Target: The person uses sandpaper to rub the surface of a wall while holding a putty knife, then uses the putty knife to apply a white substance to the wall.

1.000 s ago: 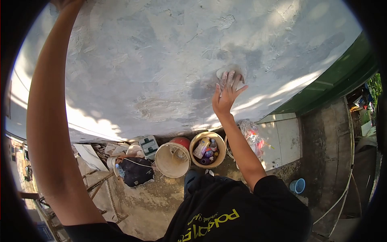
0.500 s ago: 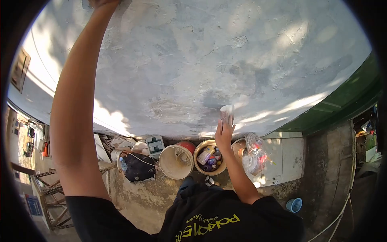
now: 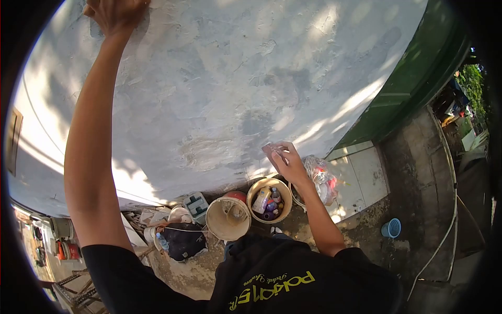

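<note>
A thin, dusty reddish-brown piece (image 3: 273,155) sits right of centre in the frame, gripped by the right hand (image 3: 292,161), its fingers curled and thumb bent around it. Half a second ago the hand was stretched upward along the piece; now it is turned inward and the piece slants. It no longer appears pressed flat, so rubbing seems interrupted, though contact with the pale, patchy wall (image 3: 209,94) cannot be judged. The left hand (image 3: 116,14) rests against the wall at the upper left, showing more than before; its fingers are partly cut off, and I cannot tell how open it is or whether it holds anything.

Counting outward: two hands, one piece, one wall. Below centre stand two open buckets: one pale bucket (image 3: 215,220), and one cream bucket (image 3: 287,201) holding bottles too jumbled to count. Beside them are one clear plastic bag (image 3: 321,178), one green-and-white box (image 3: 196,205) and one black bag (image 3: 183,243). One blue basket (image 3: 390,228) stands at lower right.
</note>
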Available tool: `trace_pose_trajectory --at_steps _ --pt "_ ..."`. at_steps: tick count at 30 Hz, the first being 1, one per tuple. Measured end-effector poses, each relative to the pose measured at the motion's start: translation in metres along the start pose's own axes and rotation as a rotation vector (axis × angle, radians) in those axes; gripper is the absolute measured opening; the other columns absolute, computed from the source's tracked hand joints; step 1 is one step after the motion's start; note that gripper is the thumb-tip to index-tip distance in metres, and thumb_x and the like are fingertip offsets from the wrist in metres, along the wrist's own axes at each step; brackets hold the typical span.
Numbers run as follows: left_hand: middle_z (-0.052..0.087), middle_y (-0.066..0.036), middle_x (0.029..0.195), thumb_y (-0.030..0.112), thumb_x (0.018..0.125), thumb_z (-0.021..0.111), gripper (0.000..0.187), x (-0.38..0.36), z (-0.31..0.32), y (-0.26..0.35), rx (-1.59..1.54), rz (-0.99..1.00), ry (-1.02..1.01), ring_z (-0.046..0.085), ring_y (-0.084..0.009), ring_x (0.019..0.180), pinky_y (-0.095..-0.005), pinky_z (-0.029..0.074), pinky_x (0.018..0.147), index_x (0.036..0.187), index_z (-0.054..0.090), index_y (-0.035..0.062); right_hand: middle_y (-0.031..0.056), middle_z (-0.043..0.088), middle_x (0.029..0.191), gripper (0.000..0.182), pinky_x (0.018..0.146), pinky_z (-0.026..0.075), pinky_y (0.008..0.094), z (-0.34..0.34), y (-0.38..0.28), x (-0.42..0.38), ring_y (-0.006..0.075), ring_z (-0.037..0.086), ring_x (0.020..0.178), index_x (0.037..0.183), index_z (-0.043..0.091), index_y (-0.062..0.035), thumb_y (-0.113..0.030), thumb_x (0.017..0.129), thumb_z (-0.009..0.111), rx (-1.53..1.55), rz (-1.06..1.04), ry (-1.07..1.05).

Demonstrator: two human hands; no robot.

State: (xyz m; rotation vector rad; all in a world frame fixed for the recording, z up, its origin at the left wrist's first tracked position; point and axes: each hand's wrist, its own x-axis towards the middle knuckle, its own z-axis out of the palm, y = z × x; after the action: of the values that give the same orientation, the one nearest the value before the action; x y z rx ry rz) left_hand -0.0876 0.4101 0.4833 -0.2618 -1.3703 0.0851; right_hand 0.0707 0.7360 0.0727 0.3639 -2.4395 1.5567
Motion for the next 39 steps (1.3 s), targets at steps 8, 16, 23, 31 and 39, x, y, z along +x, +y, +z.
trace_pose_trajectory --at_steps 8,16,23,31,39 --pt "0.063 -0.004 0.116 0.051 0.092 0.060 0.040 -0.011 -0.052 -0.119 0.093 0.185 -0.134 0.053 -0.0268 0.112 -0.0449 0.033 0.097 0.116 0.066 0.0194 0.0232 0.005 0.163 0.034 0.118 0.021 0.0469 -0.009 -0.072 0.101 0.0393 0.008 0.151 0.098 0.076 0.0001 -0.031 0.093 0.065 -0.090 -0.037 0.086" --pt "0.064 -0.007 0.114 0.044 0.096 0.058 0.037 -0.061 -0.099 -0.294 0.185 0.275 -0.181 0.056 -0.0250 0.112 -0.0473 0.032 0.098 0.117 0.063 0.0133 0.0263 0.008 0.162 0.040 0.117 0.026 0.0416 0.050 -0.089 0.096 0.0383 0.018 0.149 0.109 0.073 -0.0014 -0.037 0.096 0.060 -0.125 0.062 0.021" --pt "0.055 -0.007 0.125 0.045 0.099 0.052 0.040 -0.086 -0.093 -0.307 0.000 0.185 -0.057 0.043 -0.0251 0.124 -0.0505 0.022 0.103 0.128 0.051 0.0159 0.0264 0.036 0.152 0.046 0.116 0.025 0.0504 0.097 -0.184 0.085 0.0437 0.027 0.145 0.138 0.051 0.0018 -0.027 0.103 0.044 -0.276 -0.352 0.149" --pt "0.051 -0.005 0.119 0.042 0.102 0.049 0.035 -0.098 -0.084 -0.295 -0.089 0.137 0.013 0.037 -0.0199 0.119 -0.0452 0.020 0.098 0.124 0.050 0.0159 0.0175 0.033 0.157 0.044 0.111 0.007 0.0710 0.159 -0.213 0.165 0.0451 0.013 0.148 0.142 0.053 -0.0212 -0.035 0.101 0.047 -0.705 -0.664 0.618" --pt "0.051 -0.003 0.115 0.042 0.101 0.051 0.032 -0.097 -0.088 -0.295 -0.105 0.124 0.044 0.039 -0.0195 0.114 -0.0424 0.023 0.096 0.116 0.054 0.0143 0.0171 0.032 0.157 0.049 0.113 -0.002 0.0650 0.165 -0.223 0.218 0.0458 0.011 0.148 0.145 0.051 -0.0181 -0.036 0.099 0.047 -0.862 -0.863 0.791"
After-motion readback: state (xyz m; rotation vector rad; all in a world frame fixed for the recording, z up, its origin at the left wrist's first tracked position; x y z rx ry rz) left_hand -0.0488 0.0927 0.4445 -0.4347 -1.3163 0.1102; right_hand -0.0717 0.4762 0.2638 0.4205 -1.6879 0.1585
